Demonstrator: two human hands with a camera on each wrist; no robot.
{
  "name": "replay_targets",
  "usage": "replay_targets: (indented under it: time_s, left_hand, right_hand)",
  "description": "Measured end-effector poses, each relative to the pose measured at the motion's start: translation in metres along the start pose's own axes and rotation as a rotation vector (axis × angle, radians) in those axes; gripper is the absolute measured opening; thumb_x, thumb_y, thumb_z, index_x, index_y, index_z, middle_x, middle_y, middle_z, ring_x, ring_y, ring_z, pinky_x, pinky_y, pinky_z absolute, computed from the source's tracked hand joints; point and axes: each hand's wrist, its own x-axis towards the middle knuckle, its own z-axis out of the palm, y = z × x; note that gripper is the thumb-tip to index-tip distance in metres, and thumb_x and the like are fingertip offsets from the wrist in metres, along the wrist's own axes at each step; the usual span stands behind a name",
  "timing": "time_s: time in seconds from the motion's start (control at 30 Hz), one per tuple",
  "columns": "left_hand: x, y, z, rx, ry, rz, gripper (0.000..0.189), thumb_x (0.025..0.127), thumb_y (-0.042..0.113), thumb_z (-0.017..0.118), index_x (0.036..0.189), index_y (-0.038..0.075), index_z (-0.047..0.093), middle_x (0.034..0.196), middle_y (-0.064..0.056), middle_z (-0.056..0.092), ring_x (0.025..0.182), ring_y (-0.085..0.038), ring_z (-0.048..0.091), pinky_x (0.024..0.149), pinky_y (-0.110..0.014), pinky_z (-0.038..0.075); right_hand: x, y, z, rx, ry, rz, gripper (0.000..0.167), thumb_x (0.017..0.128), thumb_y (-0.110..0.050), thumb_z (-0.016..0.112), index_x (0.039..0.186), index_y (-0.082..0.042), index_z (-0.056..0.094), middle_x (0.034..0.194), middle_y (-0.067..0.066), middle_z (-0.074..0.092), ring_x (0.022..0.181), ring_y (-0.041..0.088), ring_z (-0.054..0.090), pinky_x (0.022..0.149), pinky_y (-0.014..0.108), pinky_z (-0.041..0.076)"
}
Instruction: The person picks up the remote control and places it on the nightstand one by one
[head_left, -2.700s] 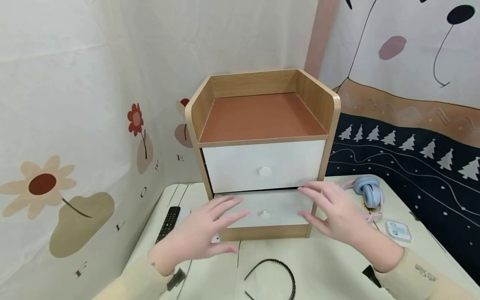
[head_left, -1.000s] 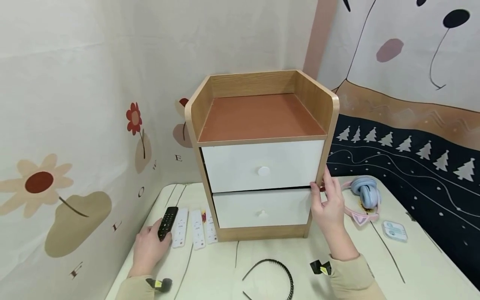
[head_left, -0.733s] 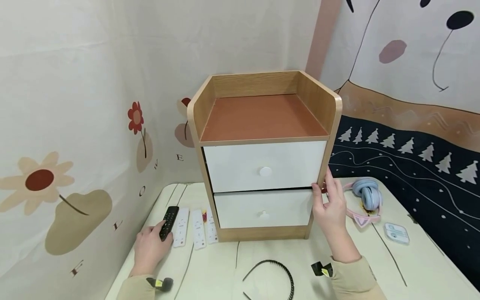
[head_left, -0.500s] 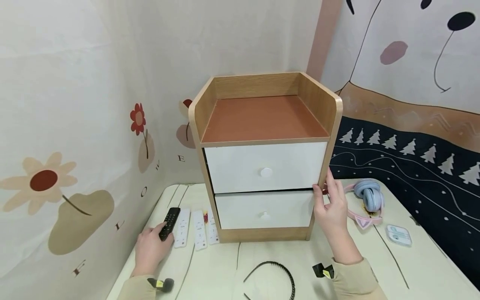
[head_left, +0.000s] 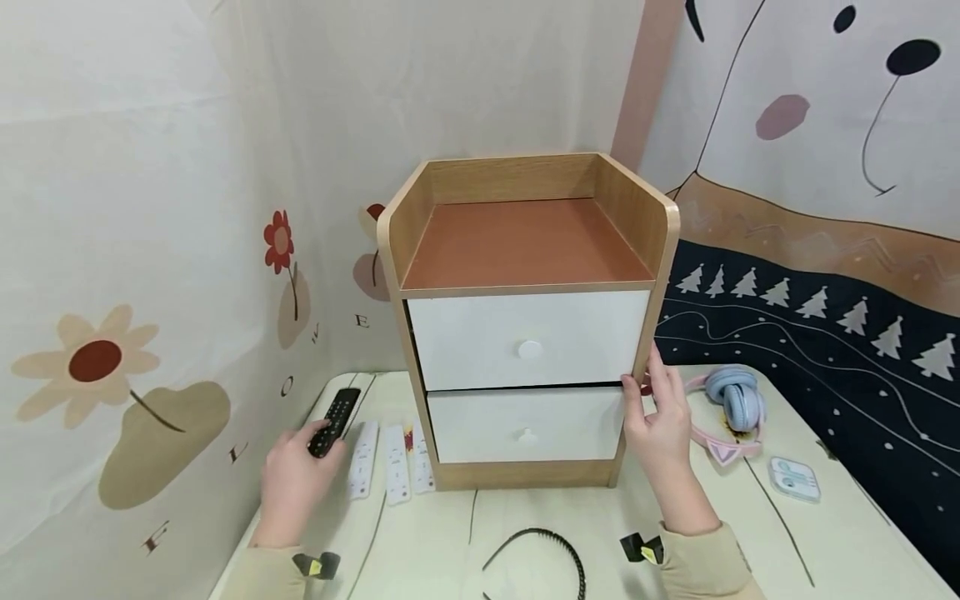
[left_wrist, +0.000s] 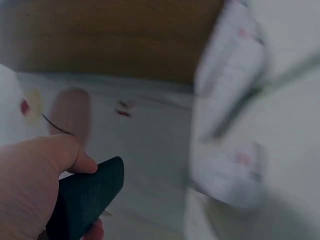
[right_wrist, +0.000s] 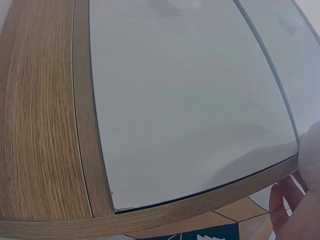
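My left hand (head_left: 296, 475) holds a black remote control (head_left: 333, 422) between thumb and fingers, to the left of the cabinet. In the left wrist view the back of the remote control (left_wrist: 92, 195) faces the camera, above the blurred surroundings. A small wooden cabinet (head_left: 453, 476) with two white drawers (head_left: 480, 333) stands at the middle, both drawers pushed in. My right hand (head_left: 663, 425) rests against its right side, the thumb on the front edge and the fingers straight along the side panel. A small red thing (head_left: 647, 384) shows partly behind that hand.
White power strips (head_left: 397, 464) lie left of the cabinet. At the front is a black headband (head_left: 562, 546). To the right are blue-and-pink headphones (head_left: 738, 400) and a small clear case (head_left: 795, 479). Printed cloth walls (head_left: 187, 275) enclose the table's back and left.
From hovering before the cabinet, my left hand went to the remote control and took hold, then lifted it slightly. My right hand moved onto the cabinet's right side and stays there.
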Motion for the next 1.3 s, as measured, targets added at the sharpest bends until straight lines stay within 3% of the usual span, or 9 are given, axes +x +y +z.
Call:
replay_targets:
  time_s: [0.13, 0.3, 0.53, 0.67, 0.87, 0.97, 1.13, 1.3]
  left_hand:
    - [0.009, 0.038, -0.028, -0.016, 0.086, 0.086, 0.050, 0.097, 0.030, 0.076, 0.144, 0.011, 0.071, 0.134, -0.033, 0.068, 0.114, -0.060, 0.068, 0.094, -0.071, 0.053]
    - [0.019, 0.085, -0.059, -0.031, 0.184, 0.187, 0.043, 0.094, 0.030, 0.076, 0.134, 0.014, 0.077, 0.118, -0.024, 0.072, 0.096, -0.046, 0.071, 0.075, -0.056, 0.051]
    - [0.029, 0.139, -0.097, -0.078, 0.306, 0.286, 0.040, 0.092, 0.029, 0.077, 0.129, 0.013, 0.080, 0.112, -0.021, 0.072, 0.088, -0.041, 0.070, 0.071, -0.056, 0.051]
    - [0.035, 0.164, -0.116, -0.130, 0.372, 0.326, 0.039, 0.092, 0.028, 0.076, 0.128, 0.014, 0.081, 0.110, -0.021, 0.072, 0.089, -0.039, 0.070, 0.072, -0.055, 0.050]
    - [0.041, 0.197, -0.141, -0.195, 0.437, 0.348, 0.039, 0.092, 0.028, 0.076, 0.129, 0.017, 0.082, 0.111, -0.019, 0.073, 0.095, -0.036, 0.068, 0.078, -0.052, 0.048]
    - [0.044, 0.211, -0.153, -0.209, 0.469, 0.361, 0.040, 0.092, 0.029, 0.076, 0.129, 0.018, 0.082, 0.109, -0.019, 0.072, 0.094, -0.034, 0.066, 0.078, -0.049, 0.046]
    - [0.046, 0.236, -0.169, -0.234, 0.488, 0.380, 0.040, 0.093, 0.031, 0.076, 0.131, 0.021, 0.081, 0.110, -0.017, 0.071, 0.097, -0.031, 0.065, 0.079, -0.044, 0.043]
    - [0.042, 0.261, -0.173, -0.266, 0.476, 0.430, 0.041, 0.092, 0.031, 0.075, 0.131, 0.021, 0.081, 0.114, -0.017, 0.071, 0.099, -0.030, 0.065, 0.078, -0.043, 0.046]
  right_hand:
    - [-0.001, 0.001, 0.000, 0.011, -0.013, 0.027, 0.071, 0.097, 0.005, 0.073, 0.163, -0.001, 0.049, 0.108, 0.027, 0.061, 0.094, 0.010, 0.058, 0.087, 0.004, 0.043]
    - [-0.002, 0.002, 0.000, 0.020, -0.023, 0.045, 0.070, 0.097, 0.006, 0.073, 0.163, 0.000, 0.049, 0.110, 0.029, 0.061, 0.097, 0.002, 0.057, 0.091, 0.002, 0.043]
    - [-0.001, 0.000, 0.000, 0.007, -0.002, 0.025, 0.067, 0.098, 0.003, 0.074, 0.161, 0.000, 0.051, 0.109, 0.026, 0.063, 0.093, 0.013, 0.060, 0.090, 0.002, 0.043]
    - [-0.001, -0.001, 0.000, 0.000, 0.006, 0.020, 0.065, 0.100, -0.001, 0.074, 0.161, 0.000, 0.052, 0.108, 0.026, 0.063, 0.091, 0.019, 0.061, 0.089, 0.003, 0.043]
    - [-0.002, 0.001, -0.001, 0.008, -0.011, 0.056, 0.070, 0.097, 0.004, 0.074, 0.162, -0.001, 0.050, 0.107, 0.029, 0.060, 0.097, 0.001, 0.057, 0.090, 0.002, 0.042]
    - [-0.002, 0.002, 0.000, 0.013, -0.006, 0.044, 0.069, 0.097, 0.005, 0.073, 0.161, 0.001, 0.051, 0.106, 0.029, 0.060, 0.096, 0.001, 0.056, 0.089, 0.002, 0.043]
    - [-0.001, 0.001, 0.001, 0.025, -0.004, 0.041, 0.068, 0.098, 0.005, 0.073, 0.162, 0.000, 0.051, 0.106, 0.028, 0.060, 0.096, 0.000, 0.056, 0.088, 0.004, 0.044]
    - [0.000, 0.000, 0.001, 0.027, 0.005, 0.034, 0.069, 0.095, 0.007, 0.074, 0.160, 0.001, 0.052, 0.106, 0.028, 0.061, 0.096, -0.001, 0.055, 0.089, 0.003, 0.043]
